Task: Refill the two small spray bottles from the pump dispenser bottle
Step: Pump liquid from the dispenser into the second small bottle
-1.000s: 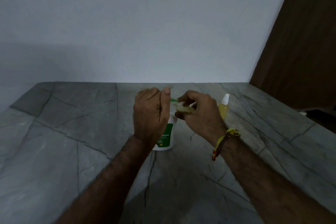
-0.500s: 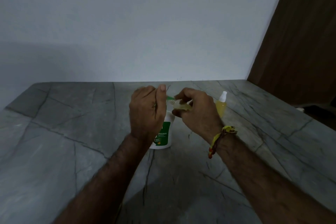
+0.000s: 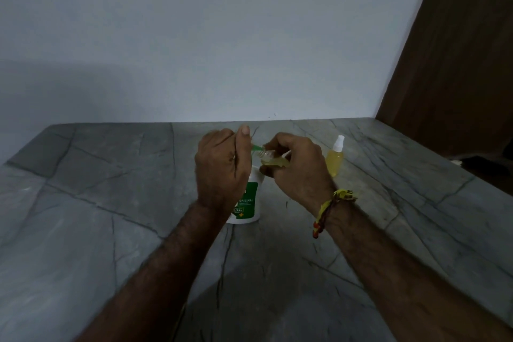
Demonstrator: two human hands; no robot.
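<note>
Grey stone table against a plain white wall. Left hand wraps the top of the white-and-green pump dispenser bottle, grip closed on the pump head, green nozzle poking right. Right hand grips an uncapped small spray bottle, tilted, mouth at the nozzle, yellowish liquid inside. Second spray bottle stands capped to the right, nearly full of yellow liquid.

Both forearms reach forward, left hand fisted thumb-up, right hand curled, nearly touching.
</note>
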